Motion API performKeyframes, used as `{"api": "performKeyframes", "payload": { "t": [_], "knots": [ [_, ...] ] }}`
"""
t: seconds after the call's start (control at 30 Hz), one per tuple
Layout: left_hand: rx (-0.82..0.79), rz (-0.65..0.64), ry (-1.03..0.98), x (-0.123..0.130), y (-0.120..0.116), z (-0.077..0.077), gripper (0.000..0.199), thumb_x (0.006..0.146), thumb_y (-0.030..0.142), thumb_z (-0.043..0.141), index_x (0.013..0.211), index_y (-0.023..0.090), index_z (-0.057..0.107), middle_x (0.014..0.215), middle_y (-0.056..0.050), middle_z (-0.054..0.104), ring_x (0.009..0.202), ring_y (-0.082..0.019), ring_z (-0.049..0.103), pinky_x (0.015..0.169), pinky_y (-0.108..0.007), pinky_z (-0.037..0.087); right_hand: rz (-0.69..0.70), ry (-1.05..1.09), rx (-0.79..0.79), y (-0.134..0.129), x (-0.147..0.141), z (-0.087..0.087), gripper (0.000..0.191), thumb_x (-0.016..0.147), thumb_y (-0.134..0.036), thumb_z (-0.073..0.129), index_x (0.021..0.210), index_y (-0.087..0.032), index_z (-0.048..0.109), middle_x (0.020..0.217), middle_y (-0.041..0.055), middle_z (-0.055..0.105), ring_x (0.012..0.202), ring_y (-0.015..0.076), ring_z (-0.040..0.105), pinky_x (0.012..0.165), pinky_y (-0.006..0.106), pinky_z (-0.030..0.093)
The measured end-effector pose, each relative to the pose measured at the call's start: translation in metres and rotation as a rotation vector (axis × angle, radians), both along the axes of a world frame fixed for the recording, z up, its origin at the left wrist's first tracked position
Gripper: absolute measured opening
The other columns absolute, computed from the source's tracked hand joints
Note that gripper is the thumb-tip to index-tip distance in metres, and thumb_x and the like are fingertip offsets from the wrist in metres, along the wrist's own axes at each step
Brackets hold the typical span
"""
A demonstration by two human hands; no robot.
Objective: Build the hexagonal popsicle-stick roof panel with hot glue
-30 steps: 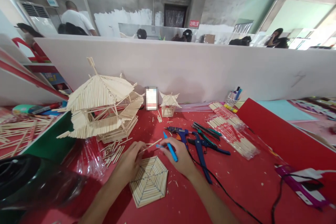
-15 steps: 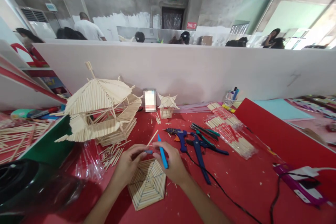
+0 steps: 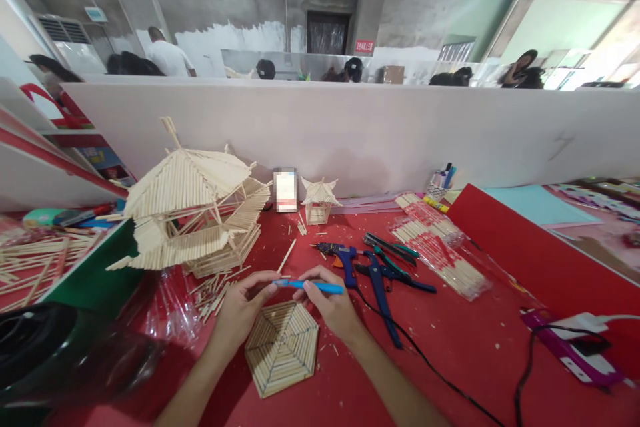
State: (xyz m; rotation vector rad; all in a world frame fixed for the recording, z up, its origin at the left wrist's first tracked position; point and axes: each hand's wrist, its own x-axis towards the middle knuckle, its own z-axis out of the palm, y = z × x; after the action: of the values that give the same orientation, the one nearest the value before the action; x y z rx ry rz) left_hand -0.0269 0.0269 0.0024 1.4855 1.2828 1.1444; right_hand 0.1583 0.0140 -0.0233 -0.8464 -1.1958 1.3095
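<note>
In front of me a blue pen (image 3: 324, 287) lies level between my two hands. My right hand (image 3: 327, 297) is closed around its body with the fingertips. At the pen's left end my left hand (image 3: 253, 293) pinches a small blue cap (image 3: 281, 283); whether cap and pen are fully joined I cannot make out. Just below the hands, a flat hexagonal panel of wooden sticks (image 3: 283, 353) rests on the red table, with dark lines running out from its centre. One loose stick (image 3: 287, 255) lies just beyond my fingers.
A large stick pavilion (image 3: 195, 207) stands at left, a small one (image 3: 320, 200) at the back. To the right lie a blue glue gun (image 3: 343, 257), cutters (image 3: 380, 293), pliers (image 3: 395, 247) and bagged sticks (image 3: 445, 253). A purple power strip (image 3: 565, 353) sits far right.
The pen has turned from steeply tilted to level, its left end now meeting the cap in my left fingers. My right hand has rotated with it. The panel has barely shifted in view.
</note>
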Motion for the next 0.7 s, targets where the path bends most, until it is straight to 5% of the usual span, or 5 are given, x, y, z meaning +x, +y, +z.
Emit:
{"api": "performKeyframes", "payload": {
  "t": [0.4, 0.7],
  "knots": [
    [-0.204, -0.061, -0.183, 0.003, -0.006, -0.003, 0.030, 0.062, 0.035, 0.080, 0.087, 0.019, 0.079, 0.092, -0.009, 0.077, 0.086, -0.026, 0.071, 0.081, -0.035, 0.056, 0.039, -0.065, 0.026, 0.004, 0.010, -0.001, 0.026, 0.081, -0.042, 0.067, 0.092, -0.021, 0.077, 0.080, 0.0056, 0.075, 0.072, 0.0201, 0.070, 0.069, 0.034, 0.058],
    [-0.204, -0.011, -0.299, 0.010, -0.009, -0.014, 0.031, 0.055, 0.034, 0.085, 0.082, 0.019, 0.079, 0.086, -0.009, 0.077, 0.077, -0.024, 0.072, 0.076, -0.034, 0.058, 0.039, -0.027, 0.056, 0.002, 0.006, -0.001, 0.027, 0.082, -0.045, 0.064, 0.091, -0.023, 0.078, 0.083, 0.0052, 0.074, 0.073, 0.0187, 0.069, 0.073, 0.033, 0.058]
  ]
}}
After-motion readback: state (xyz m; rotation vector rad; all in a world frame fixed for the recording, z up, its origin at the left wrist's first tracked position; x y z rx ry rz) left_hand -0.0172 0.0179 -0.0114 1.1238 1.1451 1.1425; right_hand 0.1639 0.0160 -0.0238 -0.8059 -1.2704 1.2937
